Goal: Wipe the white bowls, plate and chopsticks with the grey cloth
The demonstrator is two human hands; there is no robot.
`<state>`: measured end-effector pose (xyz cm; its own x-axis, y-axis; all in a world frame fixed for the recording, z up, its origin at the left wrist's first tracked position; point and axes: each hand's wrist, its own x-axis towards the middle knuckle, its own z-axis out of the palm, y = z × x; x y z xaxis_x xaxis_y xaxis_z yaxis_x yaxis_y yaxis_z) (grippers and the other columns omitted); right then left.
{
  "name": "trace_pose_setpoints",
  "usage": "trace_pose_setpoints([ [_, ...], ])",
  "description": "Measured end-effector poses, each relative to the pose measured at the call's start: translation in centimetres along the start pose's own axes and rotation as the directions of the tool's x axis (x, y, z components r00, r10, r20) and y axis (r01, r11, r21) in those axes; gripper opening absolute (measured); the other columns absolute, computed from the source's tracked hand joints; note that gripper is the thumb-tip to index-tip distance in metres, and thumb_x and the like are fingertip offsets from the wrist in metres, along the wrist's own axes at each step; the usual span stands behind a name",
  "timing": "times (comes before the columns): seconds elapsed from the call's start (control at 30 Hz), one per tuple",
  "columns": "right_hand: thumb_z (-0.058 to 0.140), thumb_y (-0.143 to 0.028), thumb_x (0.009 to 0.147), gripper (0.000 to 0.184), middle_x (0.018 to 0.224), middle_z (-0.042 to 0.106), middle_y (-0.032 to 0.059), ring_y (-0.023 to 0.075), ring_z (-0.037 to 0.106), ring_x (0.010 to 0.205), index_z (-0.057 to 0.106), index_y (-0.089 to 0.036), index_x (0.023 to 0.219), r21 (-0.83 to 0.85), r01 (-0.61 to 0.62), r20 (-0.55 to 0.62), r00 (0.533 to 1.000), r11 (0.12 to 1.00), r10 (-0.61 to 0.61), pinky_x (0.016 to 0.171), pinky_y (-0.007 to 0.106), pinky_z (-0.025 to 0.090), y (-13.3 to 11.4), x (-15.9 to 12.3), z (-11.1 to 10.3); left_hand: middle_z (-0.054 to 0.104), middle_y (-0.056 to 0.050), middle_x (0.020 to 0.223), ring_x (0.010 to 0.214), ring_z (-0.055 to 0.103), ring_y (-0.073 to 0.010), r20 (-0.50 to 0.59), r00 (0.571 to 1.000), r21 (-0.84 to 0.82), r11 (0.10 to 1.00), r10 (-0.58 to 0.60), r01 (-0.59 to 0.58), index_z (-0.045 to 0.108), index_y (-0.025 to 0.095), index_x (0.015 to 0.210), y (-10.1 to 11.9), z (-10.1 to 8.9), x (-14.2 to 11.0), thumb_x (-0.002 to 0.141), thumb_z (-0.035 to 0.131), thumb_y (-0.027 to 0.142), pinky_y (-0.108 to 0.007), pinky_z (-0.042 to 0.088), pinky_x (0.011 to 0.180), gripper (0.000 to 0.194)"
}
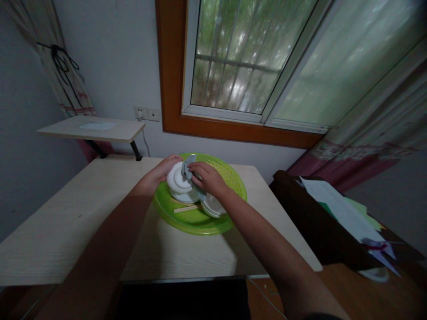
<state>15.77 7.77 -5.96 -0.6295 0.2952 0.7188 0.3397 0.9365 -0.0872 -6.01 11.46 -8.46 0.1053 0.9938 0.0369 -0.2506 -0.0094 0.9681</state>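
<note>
My left hand [166, 167] grips the rim of a white bowl [174, 178], which is tilted so its underside with the foot ring faces me. In my right hand [208, 178] a grey cloth [188, 166] is bunched and pressed against the bowl's base. Below the bowl lies a white plate [185, 196], partly covered by it. More stacked white dishes [213, 207] sit under my right wrist. Light wooden chopsticks [183, 209] rest in front of the plate. All of this is in or over a round green tray [195, 229].
The tray stands on a pale wooden table [187, 258]. A small raised shelf [90, 129] with a paper on it stands at the back left. Behind is a wall with a socket [140, 113] and a window. To the right, a dark cabinet [300, 218] bears papers [333, 204].
</note>
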Motion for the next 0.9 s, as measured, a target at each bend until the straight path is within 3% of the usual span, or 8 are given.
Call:
trace_pose_setpoints([
  [0.17, 0.048, -0.024, 0.100, 0.033, 0.139, 0.061, 0.0091, 0.0210, 0.057, 0.128, 0.060, -0.024, 0.131, -0.024, 0.054, 0.171, 0.984, 0.998, -0.050, 0.108, 0.041, 0.048, -0.7, 0.2, 0.4, 0.056, 0.003, 0.067, 0.056, 0.050, -0.0104, -0.032, 0.999, 0.047, 0.999, 0.006, -0.005, 0.054, 0.019, 0.081, 0.1, 0.2, -0.1, 0.072, 0.068, 0.027, -0.023, 0.041, 0.051, 0.018],
  [0.33, 0.052, -0.033, 0.099, 0.048, 0.146, 0.055, 0.0130, 0.0249, 0.050, 0.137, 0.049, -0.020, 0.145, -0.070, -0.001, 0.197, 0.980, 0.998, 0.015, 0.115, 0.046, 0.041, -0.9, 0.3, 0.6, 0.056, 0.003, 0.071, 0.062, 0.051, -0.0108, -0.022, 0.999, 0.075, 0.996, 0.040, -0.038, 0.052, 0.020, 0.081, -0.2, 0.2, 0.0, 0.072, 0.067, 0.027, -0.022, 0.042, 0.057, 0.019],
  [0.47, 0.052, -0.033, 0.099, 0.043, 0.139, 0.061, 0.0142, 0.0247, 0.057, 0.129, 0.057, -0.016, 0.138, -0.099, -0.122, 0.177, 0.974, 0.988, 0.139, 0.111, 0.043, 0.046, -0.4, 0.2, 0.6, 0.059, 0.001, 0.078, 0.068, 0.055, -0.0118, -0.038, 0.996, 0.126, 0.989, 0.085, -0.080, 0.054, 0.020, 0.088, -0.2, 0.2, -0.1, 0.074, 0.068, 0.030, -0.022, 0.044, 0.061, 0.022],
  [0.67, 0.054, -0.025, 0.096, 0.033, 0.125, 0.070, 0.0114, 0.0233, 0.064, 0.115, 0.066, -0.016, 0.126, -0.135, -0.256, 0.164, 0.947, 0.957, 0.277, 0.104, 0.036, 0.048, 0.8, 0.1, 0.3, 0.058, 0.002, 0.073, 0.057, 0.053, -0.0127, -0.062, 0.997, 0.204, 0.978, 0.056, -0.042, 0.054, 0.022, 0.099, 0.0, 0.5, -0.6, 0.077, 0.065, 0.033, -0.022, 0.038, 0.050, 0.028],
  [0.9, 0.055, -0.025, 0.094, 0.024, 0.111, 0.073, 0.0110, 0.0243, 0.064, 0.106, 0.071, -0.017, 0.111, -0.274, -0.430, 0.140, 0.867, 0.860, 0.478, 0.097, 0.036, 0.049, 1.4, -0.1, -0.1, 0.060, 0.000, 0.077, 0.058, 0.055, -0.0133, -0.107, 0.987, 0.251, 0.963, 0.122, -0.092, 0.055, 0.022, 0.101, 0.7, 0.6, -0.6, 0.081, 0.062, 0.036, -0.022, 0.039, 0.050, 0.026],
])
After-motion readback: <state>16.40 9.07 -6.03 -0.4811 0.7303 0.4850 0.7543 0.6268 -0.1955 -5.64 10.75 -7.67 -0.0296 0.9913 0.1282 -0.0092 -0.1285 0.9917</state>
